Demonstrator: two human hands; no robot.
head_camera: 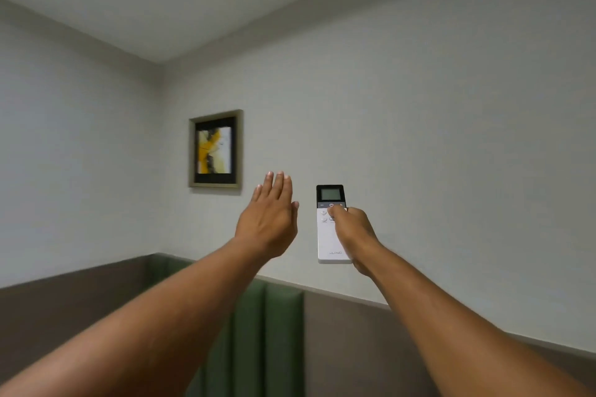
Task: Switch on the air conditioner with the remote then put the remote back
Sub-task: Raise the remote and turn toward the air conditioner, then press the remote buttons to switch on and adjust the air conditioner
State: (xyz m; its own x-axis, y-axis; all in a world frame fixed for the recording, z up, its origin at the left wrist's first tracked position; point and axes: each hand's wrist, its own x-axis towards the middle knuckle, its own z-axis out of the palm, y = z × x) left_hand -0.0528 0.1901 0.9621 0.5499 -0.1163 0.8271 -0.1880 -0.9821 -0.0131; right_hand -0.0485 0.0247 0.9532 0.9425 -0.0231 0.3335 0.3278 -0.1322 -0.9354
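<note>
A slim white remote (326, 235) with a dark top and a small grey screen is held upright in front of the pale wall. My right hand (353, 230) grips it from the right side, with the thumb resting on the row of buttons just under the screen. My left hand (269, 219) is raised to the left of the remote, flat, fingers straight and pointing up, holding nothing and not touching the remote. No air conditioner is in view.
A framed yellow and black picture (215, 149) hangs on the wall left of my hands. Below runs a brown wall panel (354, 332) with a green padded section (258, 332) in the corner. Ceiling fills the top.
</note>
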